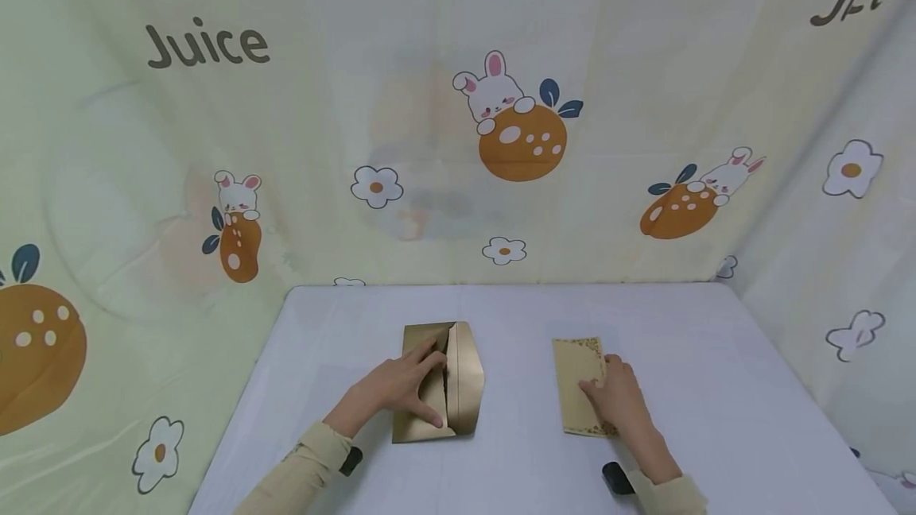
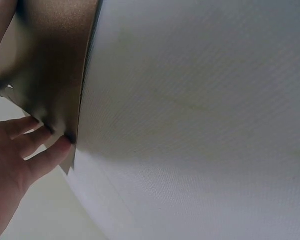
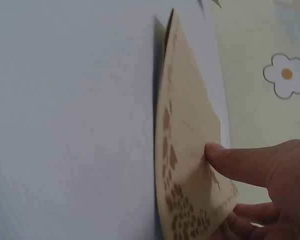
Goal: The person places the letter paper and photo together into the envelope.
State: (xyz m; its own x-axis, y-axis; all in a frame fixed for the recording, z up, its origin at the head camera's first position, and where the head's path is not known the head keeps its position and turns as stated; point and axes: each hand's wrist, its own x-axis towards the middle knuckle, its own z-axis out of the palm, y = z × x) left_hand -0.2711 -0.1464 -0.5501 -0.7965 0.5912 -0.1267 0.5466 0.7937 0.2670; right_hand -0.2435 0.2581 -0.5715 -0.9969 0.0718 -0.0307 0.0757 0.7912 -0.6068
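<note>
A gold envelope (image 1: 469, 380) lies on the table left of centre, its pointed flap folded out to the right and its mouth parted in a dark gap. My left hand (image 1: 402, 384) rests on it with fingers and thumb spread along the mouth. In the left wrist view, fingertips (image 2: 60, 150) touch the envelope's edge. To the right is a beige card (image 1: 576, 380) with a brown patterned border. My right hand (image 1: 619, 396) pinches its right side, thumb on top. The right wrist view shows the card (image 3: 187, 115) tilted, with faint lines on its face; the fingers behind it are partly hidden.
Both items are on a white-covered table (image 1: 515, 475). A pale curtain (image 1: 322, 102) printed with rabbits, oranges and flowers hangs behind the table and along its sides. A black wrist device (image 1: 617, 478) shows near the right sleeve.
</note>
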